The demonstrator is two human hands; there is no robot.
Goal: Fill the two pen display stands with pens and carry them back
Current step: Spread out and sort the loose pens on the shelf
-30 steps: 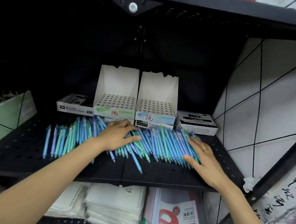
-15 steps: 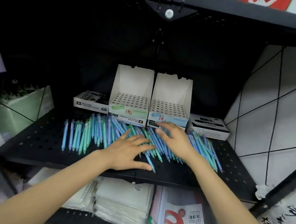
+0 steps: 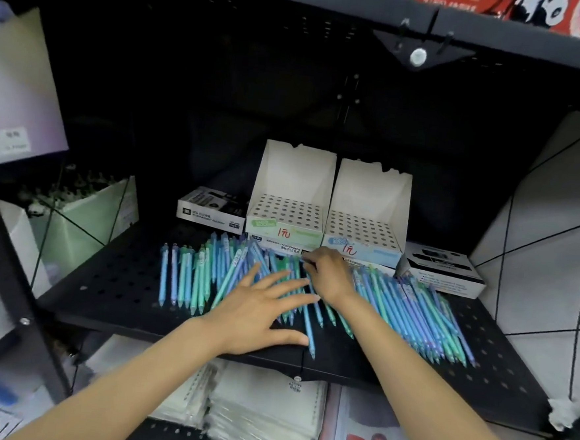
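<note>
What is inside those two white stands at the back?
Nothing visible: the left stand and right stand show only bare holes. The pens lie on the shelf. Below the holes is hidden.

Two pen display stands stood side by side at the back of the shelf (image 3: 112, 290), the left stand (image 3: 287, 216) touching the right stand (image 3: 365, 230). A flat box (image 3: 210, 209) lay just left of them and another box (image 3: 444, 273) just right. Before the stands, pens (image 3: 413, 307) lay spread across the shelf. The left hand (image 3: 258, 315) rested flat on the pens near the front edge; the right hand (image 3: 329, 277) lay behind it, just before the stands, perhaps pinching a pen. Notebooks (image 3: 254, 420) lay stacked on the shelf below.
</note>
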